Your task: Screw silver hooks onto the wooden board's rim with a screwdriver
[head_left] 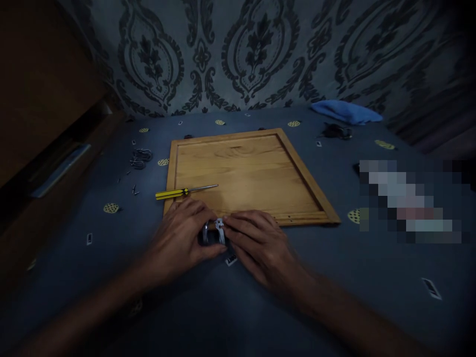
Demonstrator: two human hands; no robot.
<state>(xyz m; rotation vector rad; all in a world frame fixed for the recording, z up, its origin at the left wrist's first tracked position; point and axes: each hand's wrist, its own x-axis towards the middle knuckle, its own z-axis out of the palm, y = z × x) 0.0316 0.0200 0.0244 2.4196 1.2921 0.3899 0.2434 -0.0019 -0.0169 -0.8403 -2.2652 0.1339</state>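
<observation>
A framed wooden panel (238, 168) lies on the patterned dark blue cloth. At its near edge is a curved silver metal handle (220, 231). My left hand (182, 228) grips the handle from the left, thumb below and fingers above. My right hand (260, 243) is closed at the handle's right side, its fingertips against the metal. A yellow and black screwdriver (173, 193) rests across the panel's left frame, just beyond my left hand, with its shaft pointing right. Small dark holes show in the near frame strip beside my right hand.
Several looped metal pieces (140, 157) lie left of the panel, with small screws (135, 190) nearer me. A blue cloth (345, 111) and a small black item (335, 131) are at the back right. Brown wooden furniture (44, 89) stands at left; a patterned wall covering (256, 49) rises behind.
</observation>
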